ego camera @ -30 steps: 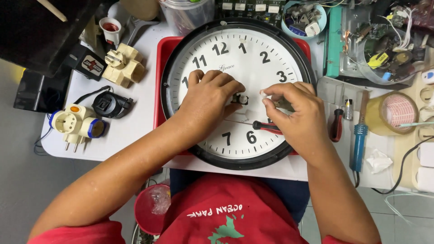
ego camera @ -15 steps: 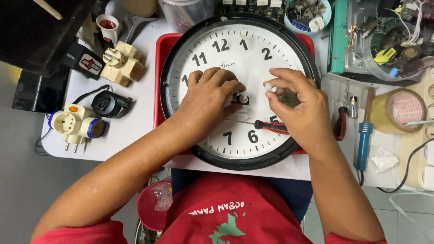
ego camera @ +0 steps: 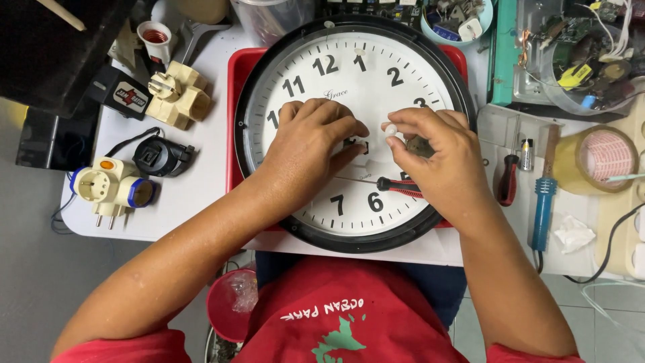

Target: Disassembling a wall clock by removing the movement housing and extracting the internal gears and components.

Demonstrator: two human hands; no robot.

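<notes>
One round black-rimmed white wall clock (ego camera: 376, 81); two hands: left hand (ego camera: 316, 144) palm-down, fingers curled at centre; right hand (ego camera: 437, 158) pinching one small white knob (ego camera: 392, 136).

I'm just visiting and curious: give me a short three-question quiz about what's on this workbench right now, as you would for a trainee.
1. True or false: the left hand rests on the face of the large round white wall clock with a black rim.
2. What does the right hand pinch at its fingertips: (a) a small white knob-like piece, (b) a battery, (c) a coin?
3. What lies under the clock?

Key:
1. True; its fingers reach the clock's centre.
2. (a).
3. A red plastic tray on the white table.
</notes>
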